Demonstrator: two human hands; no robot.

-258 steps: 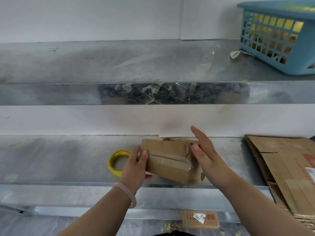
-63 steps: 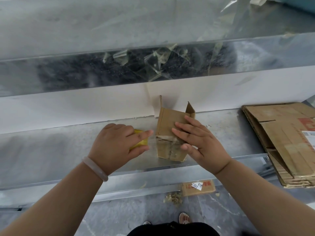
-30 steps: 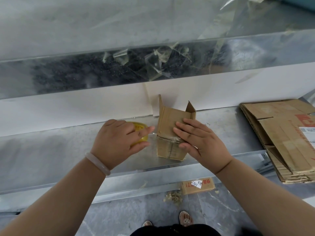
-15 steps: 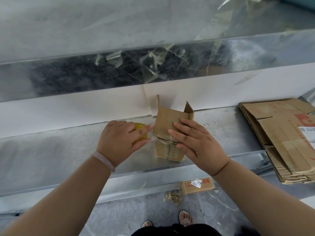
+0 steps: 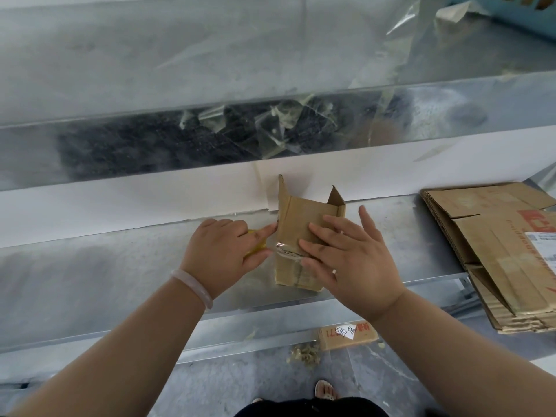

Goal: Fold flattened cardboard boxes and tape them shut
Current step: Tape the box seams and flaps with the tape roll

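A small brown cardboard box [image 5: 296,219] lies on the metal shelf [image 5: 90,275], its far flaps standing open. My right hand [image 5: 346,257] lies flat across the box, fingers spread, pressing it down. Clear tape [image 5: 284,251] crosses the box's near half beside my fingertips. My left hand [image 5: 224,254] is just left of the box, closed around a yellow tape roll [image 5: 255,252] that is mostly hidden under it, with the forefinger touching the box's left edge.
A stack of flattened cardboard boxes [image 5: 508,251] lies at the shelf's right end. An upper metal shelf [image 5: 210,64] overhangs with scraps of clear tape [image 5: 270,121] on its front edge and a blue basket [image 5: 511,10] at far right. A cardboard piece [image 5: 346,335] lies on the floor.
My right hand has slid slightly right and spread flatter over the box. My left hand stays on the tape roll beside the box. The view shifted a little.
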